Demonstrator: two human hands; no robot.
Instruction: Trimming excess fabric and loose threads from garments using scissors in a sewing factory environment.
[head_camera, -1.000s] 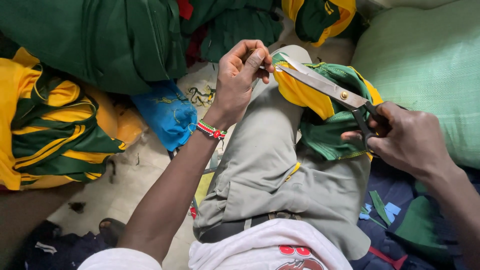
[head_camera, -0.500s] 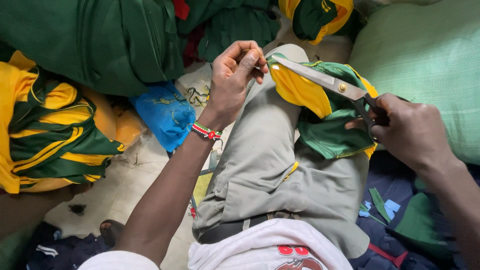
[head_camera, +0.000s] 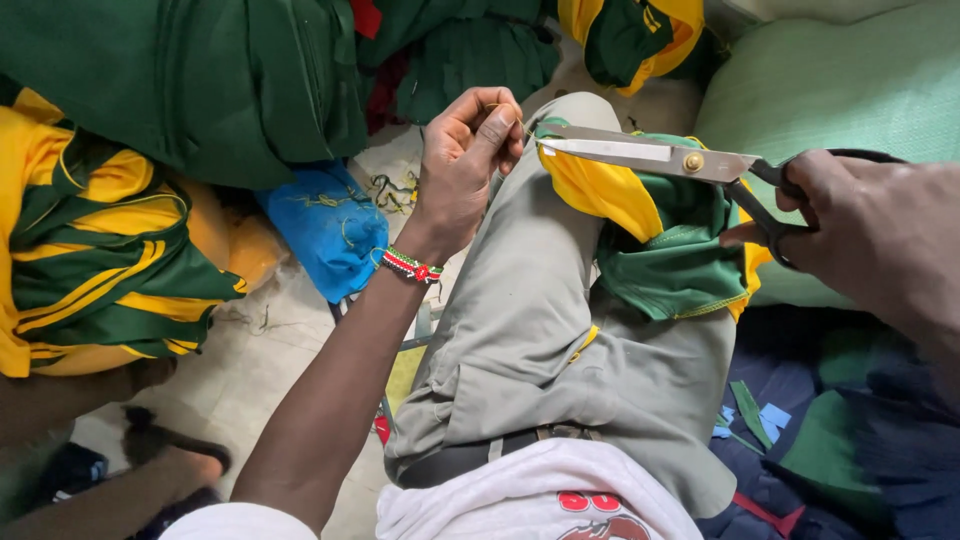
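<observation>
Right hand (head_camera: 880, 235) grips scissors (head_camera: 660, 155) — left hand (head_camera: 465, 160) pinches thread (head_camera: 515, 115).

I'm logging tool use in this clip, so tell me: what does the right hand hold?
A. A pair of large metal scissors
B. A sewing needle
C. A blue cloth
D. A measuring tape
A: the right hand has its fingers through the dark handles of the scissors, whose blades point toward the left hand above the yellow-and-green garment.
</observation>
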